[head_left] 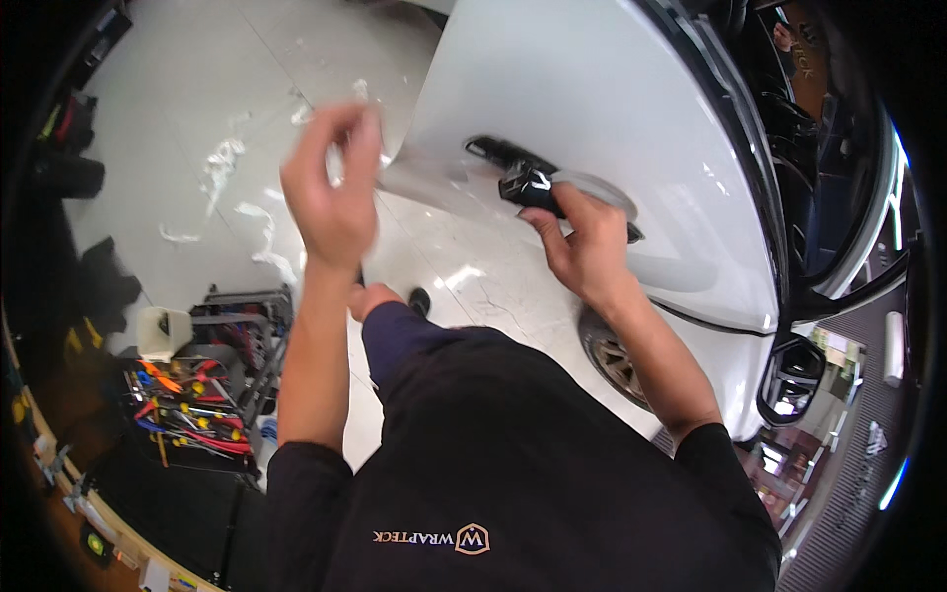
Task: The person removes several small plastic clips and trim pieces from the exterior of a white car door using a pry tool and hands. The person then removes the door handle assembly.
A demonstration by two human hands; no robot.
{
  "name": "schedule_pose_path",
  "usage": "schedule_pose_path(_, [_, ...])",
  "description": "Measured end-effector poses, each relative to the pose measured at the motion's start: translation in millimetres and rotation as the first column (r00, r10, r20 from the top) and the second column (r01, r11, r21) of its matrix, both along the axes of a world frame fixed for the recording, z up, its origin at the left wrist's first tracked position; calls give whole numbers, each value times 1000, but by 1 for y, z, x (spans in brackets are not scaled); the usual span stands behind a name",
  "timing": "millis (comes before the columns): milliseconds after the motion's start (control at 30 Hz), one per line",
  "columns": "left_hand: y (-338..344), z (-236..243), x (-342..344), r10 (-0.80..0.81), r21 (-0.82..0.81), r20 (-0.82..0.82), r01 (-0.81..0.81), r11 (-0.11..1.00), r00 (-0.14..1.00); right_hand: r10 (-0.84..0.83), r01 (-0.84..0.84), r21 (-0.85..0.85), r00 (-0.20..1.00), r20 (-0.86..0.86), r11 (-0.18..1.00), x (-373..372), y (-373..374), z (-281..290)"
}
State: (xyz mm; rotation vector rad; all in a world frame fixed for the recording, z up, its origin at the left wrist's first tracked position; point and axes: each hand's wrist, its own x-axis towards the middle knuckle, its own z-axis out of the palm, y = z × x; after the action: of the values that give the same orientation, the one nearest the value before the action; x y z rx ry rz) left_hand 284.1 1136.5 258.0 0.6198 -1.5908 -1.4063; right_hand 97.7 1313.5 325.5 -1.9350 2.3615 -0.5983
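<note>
My right hand (584,242) pinches a glossy black door-handle piece (525,187) between thumb and fingers. It is held right at the handle recess of a white car door (592,89). A black slot (493,150) in the door shows beyond the piece. Over the floor to the left, my left hand (335,192) is raised away from the door. Its fingers curl toward the thumb but are smeared by motion, so whether anything thin is between them does not show.
Crumpled strips of white film (222,163) lie scattered on the tiled floor (247,59). At lower left stands a tool cart (242,296) with several screwdrivers and pliers (197,414) and a pale bin (163,333). A car wheel (610,357) and side mirror (794,375) are at right.
</note>
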Motion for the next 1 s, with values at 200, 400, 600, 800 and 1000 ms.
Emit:
schedule_pose_path(200, [-55, -14, -92, -398, 120, -493, 514, 850, 774, -51, 52, 33, 998, -37, 998, 3, -12, 3])
schedule_pose_path(400, [-62, -28, -105, -657, 62, -525, 794, 604, 541, -251, 252, 24, 967, -40, 967, 14, -8, -12])
schedule_pose_path(600, [-57, 7, -65, -636, 207, -500, 795, 570, 587, -298, 297, 106, 955, -9, 949, 14, 3, -3])
schedule_pose_path(800, [-64, -3, -78, -676, 95, -486, 803, 588, 553, -252, 257, 93, 966, -61, 962, 12, 14, 3])
schedule_pose_path(1000, [-70, 12, -61, -603, 68, -379, 671, 738, 702, -231, 232, 153, 973, -23, 961, 35, 33, 44])
